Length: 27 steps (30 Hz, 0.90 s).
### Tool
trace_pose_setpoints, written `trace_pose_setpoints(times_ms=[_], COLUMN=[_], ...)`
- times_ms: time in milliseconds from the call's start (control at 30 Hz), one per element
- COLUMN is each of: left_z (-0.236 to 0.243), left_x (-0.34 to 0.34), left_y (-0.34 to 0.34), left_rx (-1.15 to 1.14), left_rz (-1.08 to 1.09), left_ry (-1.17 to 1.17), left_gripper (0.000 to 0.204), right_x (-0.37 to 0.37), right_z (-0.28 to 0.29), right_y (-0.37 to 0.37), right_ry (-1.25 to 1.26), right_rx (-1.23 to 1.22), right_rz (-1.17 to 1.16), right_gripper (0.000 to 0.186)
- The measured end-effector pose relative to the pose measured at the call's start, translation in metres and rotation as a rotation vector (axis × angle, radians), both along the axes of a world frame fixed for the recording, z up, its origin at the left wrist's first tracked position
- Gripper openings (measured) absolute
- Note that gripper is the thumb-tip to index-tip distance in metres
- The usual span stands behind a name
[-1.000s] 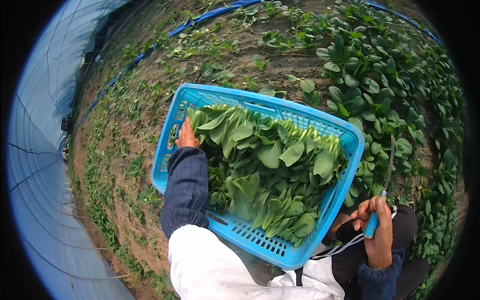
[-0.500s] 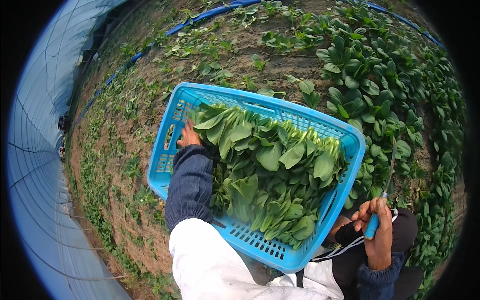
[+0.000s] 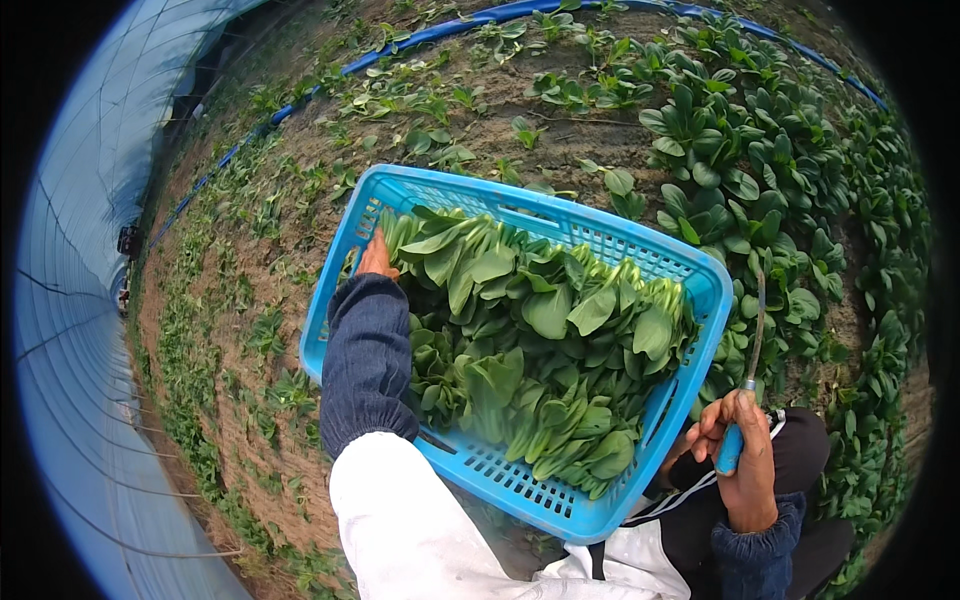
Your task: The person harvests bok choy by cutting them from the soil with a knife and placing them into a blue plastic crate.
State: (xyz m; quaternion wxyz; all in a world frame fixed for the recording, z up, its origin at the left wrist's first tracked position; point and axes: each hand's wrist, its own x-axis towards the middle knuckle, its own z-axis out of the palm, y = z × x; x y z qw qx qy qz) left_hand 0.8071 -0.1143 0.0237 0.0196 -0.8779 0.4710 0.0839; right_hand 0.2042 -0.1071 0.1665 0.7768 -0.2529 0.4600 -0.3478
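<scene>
Basket (image 3: pixel 520 490) of leafy greens (image 3: pixel 540 340): left hand (image 3: pixel 376 258) rests flat inside, right hand (image 3: pixel 735 455) fingers grip a knife (image 3: pixel 752 370).

White jacket sleeves under dark blue elasticated oversleeves (image 3: pixel 366 350), black trousers with white stripes

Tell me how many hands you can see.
2: the left hand reaches into the basket at its far left corner; the right hand holds a knife beside the basket's right edge.
</scene>
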Motion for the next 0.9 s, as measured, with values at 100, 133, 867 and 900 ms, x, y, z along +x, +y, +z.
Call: trace_pose_setpoints(times_ms=[100,133,867,900], left_z=[0.024,0.024,-0.014,-0.033], left_x=[-0.019,-0.02,-0.064,-0.057], left_y=[-0.018,-0.022,-0.049,-0.045], left_rx=[-0.151,-0.129,-0.205,-0.149], left_rz=[-0.095,-0.086,0.334,0.27], left_ry=[-0.073,-0.133,0.165,0.053], left_gripper=[0.084,0.079,0.087,0.086], right_x=[-0.004,-0.004,-0.01,-0.008], right_z=[0.0,0.0,0.0,0.0], right_y=[-0.001,-0.001,-0.004,-0.002], right_ry=[0.017,0.015,0.018,0.017], right_rx=[-0.006,-0.002,0.038,0.044], right_rz=[-0.002,0.002,-0.021,-0.02], right_gripper=[0.034,0.034,0.034,0.034])
